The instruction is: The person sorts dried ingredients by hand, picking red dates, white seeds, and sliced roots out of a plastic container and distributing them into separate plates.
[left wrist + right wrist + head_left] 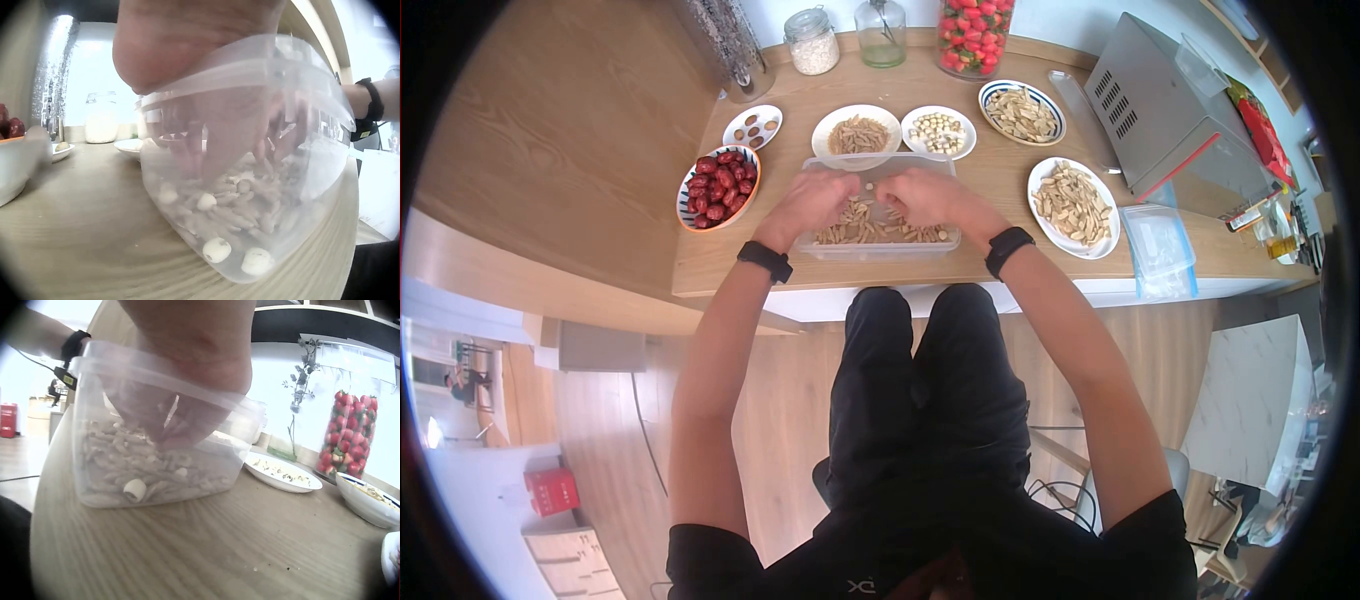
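Observation:
A clear plastic box (880, 250) stands at the counter's front edge, holding beige dried strips (845, 235) and a few round pale lotus seeds (217, 249). My left hand (825, 197) reaches into its left side, fingers bent down toward the strips. From the other side my right hand (917, 196) dips in as well, its fingertips close together at the strips in the right wrist view. One pale seed (869, 186) shows between the hands. The frosted wall blurs the fingertips, so I cannot tell whether they pinch anything.
Behind the box are a plate of brown strips (858, 136) and a plate of lotus seeds (940, 133). Red dates (718, 190) fill a bowl at left. Dried slices lie on two right-hand dishes (1073, 205). A strawberry jar (973, 35) and grey appliance (1170, 110) stand behind.

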Demonstrator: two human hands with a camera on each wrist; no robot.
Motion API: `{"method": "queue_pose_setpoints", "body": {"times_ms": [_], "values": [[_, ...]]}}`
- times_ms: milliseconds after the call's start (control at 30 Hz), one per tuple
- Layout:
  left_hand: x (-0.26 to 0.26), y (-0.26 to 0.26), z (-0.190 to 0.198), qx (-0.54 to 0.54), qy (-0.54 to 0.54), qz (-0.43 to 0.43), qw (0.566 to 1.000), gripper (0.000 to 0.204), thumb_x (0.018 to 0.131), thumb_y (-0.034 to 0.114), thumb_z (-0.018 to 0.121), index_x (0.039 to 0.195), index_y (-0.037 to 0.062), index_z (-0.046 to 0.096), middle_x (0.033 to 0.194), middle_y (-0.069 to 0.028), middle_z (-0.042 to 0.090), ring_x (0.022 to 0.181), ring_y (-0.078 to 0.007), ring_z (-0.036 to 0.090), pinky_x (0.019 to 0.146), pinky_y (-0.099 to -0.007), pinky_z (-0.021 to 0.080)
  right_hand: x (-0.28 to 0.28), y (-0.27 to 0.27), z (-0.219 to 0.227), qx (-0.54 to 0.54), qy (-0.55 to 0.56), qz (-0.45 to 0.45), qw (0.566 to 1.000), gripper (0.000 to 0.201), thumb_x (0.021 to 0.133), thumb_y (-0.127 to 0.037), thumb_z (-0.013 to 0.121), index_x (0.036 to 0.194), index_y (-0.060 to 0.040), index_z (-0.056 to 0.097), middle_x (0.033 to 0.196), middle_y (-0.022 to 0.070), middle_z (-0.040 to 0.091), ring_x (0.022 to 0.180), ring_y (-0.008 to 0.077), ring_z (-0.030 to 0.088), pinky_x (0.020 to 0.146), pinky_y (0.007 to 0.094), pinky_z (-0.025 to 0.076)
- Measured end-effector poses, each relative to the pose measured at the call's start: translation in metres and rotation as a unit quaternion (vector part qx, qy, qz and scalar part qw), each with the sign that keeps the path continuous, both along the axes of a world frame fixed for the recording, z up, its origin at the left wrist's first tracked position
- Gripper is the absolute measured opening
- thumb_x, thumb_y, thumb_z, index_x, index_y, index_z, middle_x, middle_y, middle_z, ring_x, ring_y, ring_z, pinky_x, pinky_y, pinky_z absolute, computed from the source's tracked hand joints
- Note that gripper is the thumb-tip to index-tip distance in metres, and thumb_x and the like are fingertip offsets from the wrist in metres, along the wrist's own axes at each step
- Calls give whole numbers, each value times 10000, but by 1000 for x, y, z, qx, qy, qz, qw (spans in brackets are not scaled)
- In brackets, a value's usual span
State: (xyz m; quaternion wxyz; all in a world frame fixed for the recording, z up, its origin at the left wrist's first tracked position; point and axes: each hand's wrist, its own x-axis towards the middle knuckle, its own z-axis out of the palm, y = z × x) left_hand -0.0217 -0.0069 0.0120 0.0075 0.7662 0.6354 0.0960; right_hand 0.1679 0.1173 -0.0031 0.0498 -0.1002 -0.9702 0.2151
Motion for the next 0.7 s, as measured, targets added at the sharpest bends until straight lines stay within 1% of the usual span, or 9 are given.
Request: {"method": "queue_pose_setpoints", "body": {"times_ms": [100,233,300,333,433,533,600,633,700], "values": [[-1,1,-1,-30,38,-6,999,198,713,49,648,904,98,630,912,-89,668,926,-298,638,802,-437,479,1,0,1,-1,-12,-1,1000,243,722,31,596,942,-70,614,845,133,654,852,341,629,710,449,475],[-2,3,-3,-39,30,-6,999,164,700,67,655,858,106,639,897,-79,670,929,-287,638,812,-436,471,1,-2,4,4,-23,-11,1000,253,723,30,599,954,-73,616,870,125,660,867,332,629,725,445,479],[-3,3,-3,-61,45,0,997,114,705,80,650,814,113,645,858,-83,676,911,-288,639,811,-429,469,1,-3,8,24,-69,-20,997,272,720,-5,647,979,-85,632,939,110,682,955,305,644,775,425,503],[-3,3,-3,-61,45,0,997,114,705,80,650,814,113,645,858,-83,676,911,-288,639,811,-429,469,1,-4,10,24,-69,-20,997,272,720,-5,647,979,-85,632,939,110,682,955,305,644,775,425,503],[-3,3,-2,-63,46,1,997,74,708,91,646,780,108,647,829,-97,684,865,-305,646,772,-439,477,1,-2,5,28,-63,-22,997,258,722,-16,650,970,-85,641,938,114,685,948,307,647,767,428,504],[-3,3,1,-47,25,-1,999,66,759,104,654,821,85,644,797,-116,669,812,-333,637,722,-435,485,-1,1,1,34,-64,-12,997,235,724,-27,656,951,-88,646,931,117,685,929,312,651,760,432,505],[1,1,3,-3,-108,32,994,51,827,90,649,873,69,655,780,-95,670,747,-257,648,704,-377,497,0,1,-1,29,-40,-1,999,273,709,17,628,962,-83,629,889,114,664,878,323,637,735,442,485],[2,3,5,-2,-106,29,994,51,827,90,649,873,69,655,780,-95,670,747,-257,648,704,-377,497,1,3,-1,30,-38,-4,999,273,709,17,628,962,-83,629,889,114,664,878,323,637,735,442,485],[-3,6,3,-64,-309,72,946,57,893,75,629,935,40,645,757,-40,645,721,-139,612,695,-313,495,3,-1,3,28,-45,-11,999,267,715,-11,644,970,-91,632,881,125,664,887,330,639,739,451,488]]}}
